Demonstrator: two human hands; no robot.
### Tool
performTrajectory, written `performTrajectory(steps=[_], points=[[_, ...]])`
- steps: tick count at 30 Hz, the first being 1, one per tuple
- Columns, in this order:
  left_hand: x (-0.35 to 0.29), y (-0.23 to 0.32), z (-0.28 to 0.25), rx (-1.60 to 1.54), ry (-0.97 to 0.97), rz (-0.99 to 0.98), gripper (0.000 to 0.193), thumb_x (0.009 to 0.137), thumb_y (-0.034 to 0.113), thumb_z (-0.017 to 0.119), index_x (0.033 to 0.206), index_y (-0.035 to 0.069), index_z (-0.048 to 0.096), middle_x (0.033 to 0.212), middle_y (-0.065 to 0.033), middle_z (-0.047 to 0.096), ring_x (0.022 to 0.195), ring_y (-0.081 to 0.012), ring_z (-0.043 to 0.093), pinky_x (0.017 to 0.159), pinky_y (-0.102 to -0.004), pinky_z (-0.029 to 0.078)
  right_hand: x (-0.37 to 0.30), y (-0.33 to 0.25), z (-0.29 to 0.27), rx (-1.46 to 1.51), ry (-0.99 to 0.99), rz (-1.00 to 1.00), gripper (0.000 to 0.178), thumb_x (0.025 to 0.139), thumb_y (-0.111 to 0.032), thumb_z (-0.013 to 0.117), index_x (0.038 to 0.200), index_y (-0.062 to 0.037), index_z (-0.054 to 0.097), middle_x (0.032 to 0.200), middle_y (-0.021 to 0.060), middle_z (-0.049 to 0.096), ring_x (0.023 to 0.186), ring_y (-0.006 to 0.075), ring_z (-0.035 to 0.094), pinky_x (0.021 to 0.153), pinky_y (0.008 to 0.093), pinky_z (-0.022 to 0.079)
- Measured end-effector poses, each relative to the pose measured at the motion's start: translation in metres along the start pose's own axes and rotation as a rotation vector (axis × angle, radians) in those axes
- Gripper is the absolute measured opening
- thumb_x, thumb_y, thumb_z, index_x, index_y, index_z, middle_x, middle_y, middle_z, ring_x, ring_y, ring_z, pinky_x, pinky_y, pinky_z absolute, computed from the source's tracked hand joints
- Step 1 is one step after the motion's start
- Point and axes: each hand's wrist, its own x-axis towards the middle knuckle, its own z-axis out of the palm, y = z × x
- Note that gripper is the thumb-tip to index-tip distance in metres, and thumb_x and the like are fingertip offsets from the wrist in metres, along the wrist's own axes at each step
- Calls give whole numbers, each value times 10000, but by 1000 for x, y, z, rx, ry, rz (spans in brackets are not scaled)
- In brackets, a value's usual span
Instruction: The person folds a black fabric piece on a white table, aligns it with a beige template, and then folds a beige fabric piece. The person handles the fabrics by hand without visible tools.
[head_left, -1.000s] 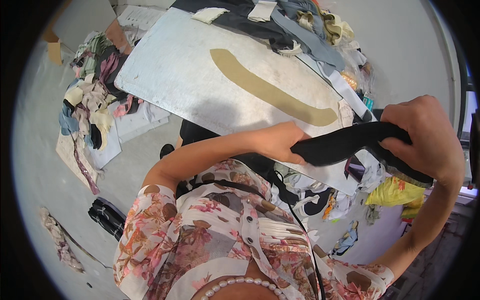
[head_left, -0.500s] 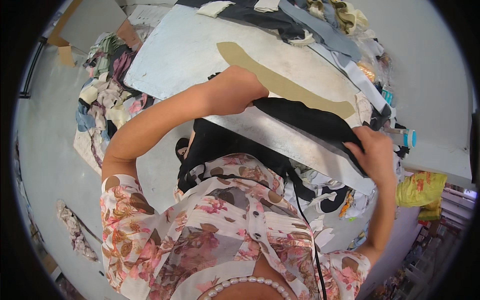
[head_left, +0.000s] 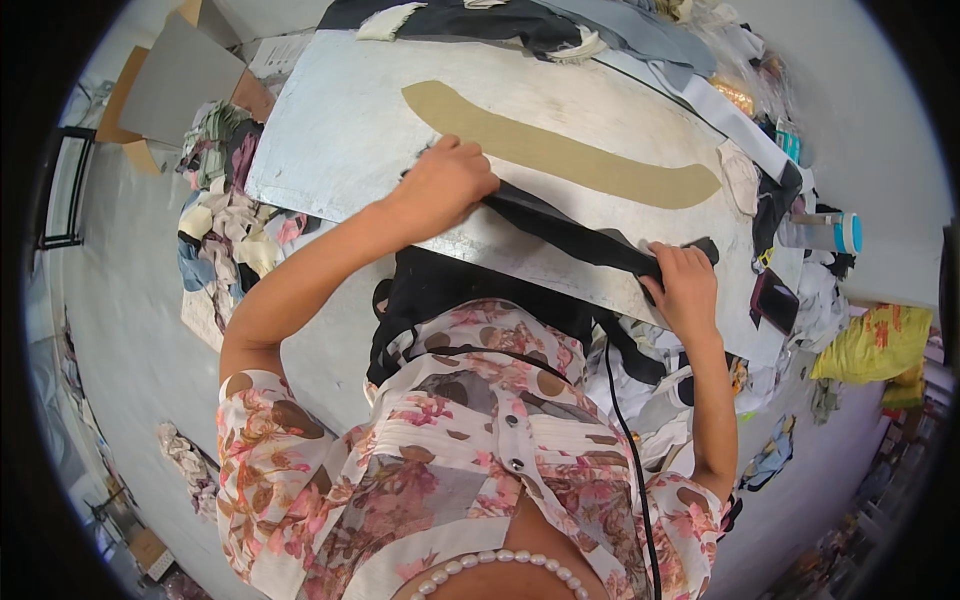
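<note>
A long black strip of fabric (head_left: 565, 232) lies stretched along the near edge of a white tabletop (head_left: 330, 135), narrow and seemingly folded lengthwise. My left hand (head_left: 452, 182) is closed on it near its left end, and a bit of black cloth pokes out beyond my knuckles. Toward the other end, my right hand (head_left: 684, 288) pinches the strip, with a loose dark tip showing past the fingers. Just behind the strip, a curved tan pattern piece (head_left: 560, 150) with rounded ends lies flat on the table, touched by neither hand.
Grey and dark fabrics (head_left: 480, 28) are piled along the far edge. At the right stand a clear cup with a blue lid (head_left: 825, 233), a phone (head_left: 775, 302) and a yellow bag (head_left: 872, 345). Scraps (head_left: 215, 225) heap at the left, near an opened cardboard box (head_left: 185, 85).
The black fabric has gone from a wider, raised span to a narrow strip lower over the table. My right hand has come inward, closer to my left. The tan piece shows more fully.
</note>
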Motion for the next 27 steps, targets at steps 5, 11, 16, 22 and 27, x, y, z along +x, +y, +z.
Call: performTrajectory(steps=[5, 11, 16, 22, 27], points=[[10, -4, -46, -250, -121, -93, 172, 717, 152, 764, 823, 41, 686, 810, -92, 646, 847, -316, 609, 731, -404, 469, 4, 5, -51, 218, -245, 238, 362, 654, -207, 812, 946, -64, 654, 794, 149, 651, 770, 351, 617, 690, 413, 469], [15, -30, -54, -819, -785, -448, 234, 758, 170, 807, 896, -2, 729, 714, -19, 687, 655, -99, 605, 618, -267, 479, 18, 36, -54, 340, -582, 200, 414, 626, -321, 831, 899, -56, 666, 800, 181, 659, 802, 390, 632, 699, 434, 487], [22, -54, -31, -739, -896, -465, 255, 740, 177, 807, 893, -10, 725, 733, -36, 694, 679, -109, 619, 635, -273, 484, 18, 75, -16, 453, -616, 187, 384, 620, -236, 864, 865, -35, 648, 772, 139, 652, 722, 267, 628, 665, 361, 474], [20, -55, -48, -83, -822, -331, 341, 681, 206, 855, 934, 30, 709, 818, -87, 698, 711, -266, 630, 644, -371, 471, 11, 90, -15, 727, -560, 376, 383, 692, -110, 809, 1033, -43, 649, 860, 37, 673, 798, 126, 597, 750, 288, 474], [22, 12, -44, 89, 16, -81, 458, 710, 287, 820, 1097, 100, 661, 1154, -98, 649, 1109, -299, 587, 895, -424, 484, -22, 64, -35, 474, 201, 667, 243, 805, -116, 741, 1012, -17, 660, 831, 31, 659, 779, 98, 596, 710, 264, 480]])
